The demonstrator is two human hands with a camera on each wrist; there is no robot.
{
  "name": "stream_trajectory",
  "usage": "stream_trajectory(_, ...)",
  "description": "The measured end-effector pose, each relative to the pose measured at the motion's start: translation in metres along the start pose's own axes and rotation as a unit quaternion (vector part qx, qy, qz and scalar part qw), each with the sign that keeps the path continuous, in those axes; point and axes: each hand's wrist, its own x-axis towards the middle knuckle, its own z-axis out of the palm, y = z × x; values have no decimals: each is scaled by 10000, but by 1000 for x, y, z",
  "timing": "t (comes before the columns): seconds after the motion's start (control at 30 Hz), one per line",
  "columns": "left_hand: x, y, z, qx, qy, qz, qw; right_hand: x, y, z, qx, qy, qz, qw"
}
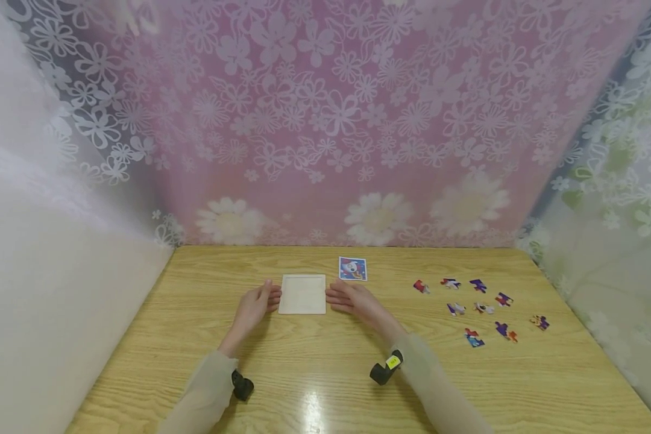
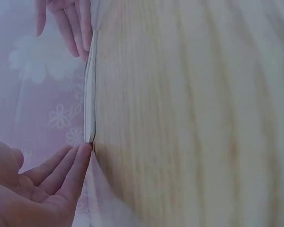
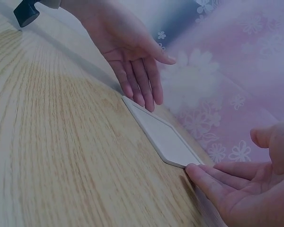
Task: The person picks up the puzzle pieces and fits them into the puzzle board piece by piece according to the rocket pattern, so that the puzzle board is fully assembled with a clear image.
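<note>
Left hand (image 1: 256, 306) and right hand (image 1: 358, 301), both flat-fingered, flank our white square tray (image 1: 302, 294), seemingly touching its opposite edges.

Sheer pale beige sleeves (image 1: 208, 386) cover both forearms, each wrist carrying a small black strapped camera (image 1: 385, 369), the right one yellow-tagged.
</note>
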Motion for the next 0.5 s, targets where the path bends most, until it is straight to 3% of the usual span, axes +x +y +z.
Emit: stream_trajectory(0.5,-9,7,9,16,-140,-70,9999,-14,0,-6,-116,-42,-21,9999)
